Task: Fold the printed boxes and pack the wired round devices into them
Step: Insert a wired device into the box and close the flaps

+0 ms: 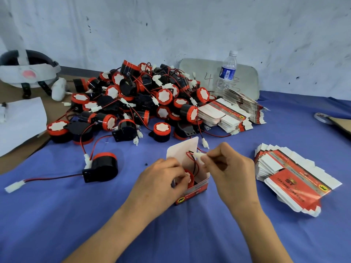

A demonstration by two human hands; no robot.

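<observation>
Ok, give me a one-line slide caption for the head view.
Left hand holds a round device in an open printed box while the right hand pinches its white connector.

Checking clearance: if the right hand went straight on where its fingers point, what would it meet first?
Likely the raised box flap, just past the connector the right hand pinches; depth unclear.

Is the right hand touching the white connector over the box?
Touching. Head view shows the right hand pinching the white connector above the open box.
</observation>
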